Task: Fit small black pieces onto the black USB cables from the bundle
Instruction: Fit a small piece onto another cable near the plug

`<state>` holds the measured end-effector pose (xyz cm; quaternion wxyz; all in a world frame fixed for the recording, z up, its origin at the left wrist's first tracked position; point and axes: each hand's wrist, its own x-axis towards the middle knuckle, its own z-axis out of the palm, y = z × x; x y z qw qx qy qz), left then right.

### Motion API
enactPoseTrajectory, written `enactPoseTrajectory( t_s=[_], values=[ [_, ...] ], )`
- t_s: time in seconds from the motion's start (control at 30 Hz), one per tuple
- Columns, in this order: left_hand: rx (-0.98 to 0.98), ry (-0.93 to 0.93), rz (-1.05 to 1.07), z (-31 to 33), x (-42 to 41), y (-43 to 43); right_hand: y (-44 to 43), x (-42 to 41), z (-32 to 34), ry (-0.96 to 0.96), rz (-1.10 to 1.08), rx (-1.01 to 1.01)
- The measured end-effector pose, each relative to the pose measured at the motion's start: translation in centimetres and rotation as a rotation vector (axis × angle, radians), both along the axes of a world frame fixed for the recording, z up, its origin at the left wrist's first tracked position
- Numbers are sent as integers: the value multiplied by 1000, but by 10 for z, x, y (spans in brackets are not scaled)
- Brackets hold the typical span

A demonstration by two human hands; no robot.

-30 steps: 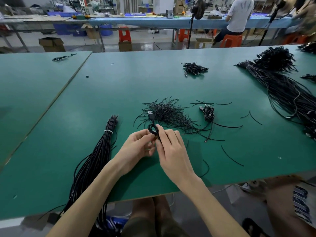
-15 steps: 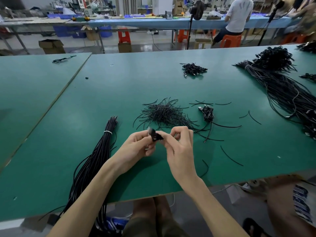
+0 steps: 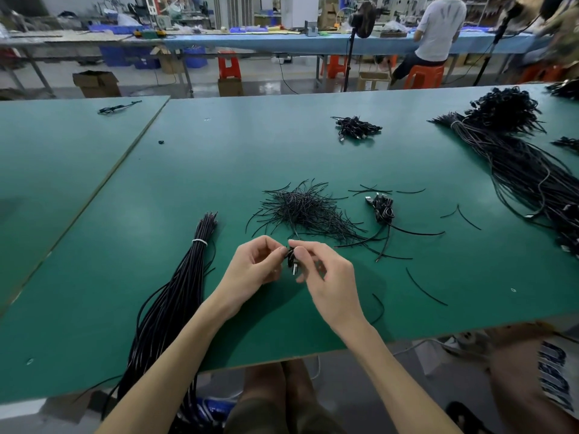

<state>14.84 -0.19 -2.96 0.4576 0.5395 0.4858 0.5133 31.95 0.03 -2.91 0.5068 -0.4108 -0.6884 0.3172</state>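
Where two green matte tabletops (image 3: 282, 158) butt along a pale seam (image 3: 125, 158), we work in a factory hall with a long blue bench (image 3: 313, 42) behind, orange plastic stools (image 3: 423, 76), cardboard boxes (image 3: 95, 84) on a glossy floor, and a seated person (image 3: 438, 26) facing away. Our left hand (image 3: 250, 270) and right hand (image 3: 326, 277) meet just above the near table, fingers curled, both pinching one small coiled USB cable (image 3: 292, 261) between fingertips, its silvery plug hanging downward. Just beyond them lies a bristly heap of thin black strips (image 3: 304, 211), with loose curved strands scattered toward the right. Beside it sits a small cluster of coiled cables (image 3: 382, 209), and another cluster (image 3: 357, 126) lies farther back. To our left a long smooth cable bundle (image 3: 175, 292), cinched by a white tie (image 3: 199, 242), droops over the near edge. A larger tangled bundle (image 3: 517, 170) sprawls along the right side. Our fingers hide most of the held coil.
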Motion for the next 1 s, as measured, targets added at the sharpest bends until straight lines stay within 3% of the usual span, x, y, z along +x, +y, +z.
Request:
enactPoseTrajectory(
  t_s=[0.13,0.27,0.6,0.73,1.0],
  values=[
    [-3,108,25,-2,1,1,1,1,-1,48,24,-104],
    [-34,123,71,2,1,1,1,2,2,60,97,-86],
    [-19,118,15,2,3,-3,4,2,-2,-151,-26,1],
    [79,242,-16,-3,5,-3,4,2,0,-76,-21,-17],
    [110,278,-35,2,8,-4,2,0,0,0,20,-31]
  ],
)
